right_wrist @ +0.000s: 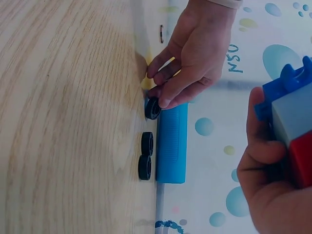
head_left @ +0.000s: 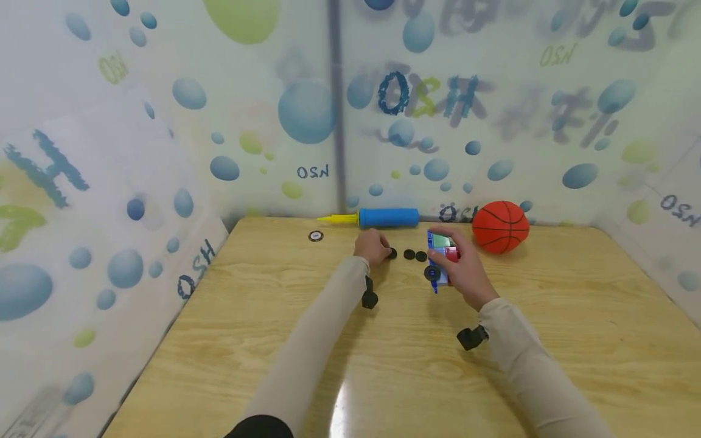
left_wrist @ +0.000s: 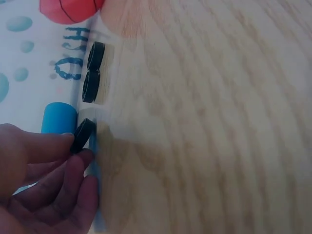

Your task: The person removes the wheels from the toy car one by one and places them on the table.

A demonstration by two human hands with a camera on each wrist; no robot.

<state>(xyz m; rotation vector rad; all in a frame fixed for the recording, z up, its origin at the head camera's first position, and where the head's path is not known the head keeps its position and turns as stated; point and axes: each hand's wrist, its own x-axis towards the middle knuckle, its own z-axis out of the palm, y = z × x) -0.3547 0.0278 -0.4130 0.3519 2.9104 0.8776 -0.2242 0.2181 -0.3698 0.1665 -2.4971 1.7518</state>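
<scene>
Between thumb and fingers, my left hand (head_left: 372,245) pinches a small black toy wheel (left_wrist: 84,135), tipped on its edge close over the wooden table (head_left: 246,340). Two matching black wheels (head_left: 409,254) lie side by side just to the right of it. My right hand (head_left: 465,272) grips a toy car (head_left: 441,243) built of blue, green, red and pale blocks, held up above the table. One black wheel (head_left: 432,273) sits on the side of the car that faces the head camera. Blue knobbed bricks (right_wrist: 291,80) show at its end in the right wrist view; the palm hides part of it.
Behind the wheels, a blue hand pump (head_left: 389,218) with a yellow nozzle lies along the back edge. A red toy basketball (head_left: 501,227) rests at the back right. Left of the hands is a black and white round chip (head_left: 315,236). Patterned walls enclose the table.
</scene>
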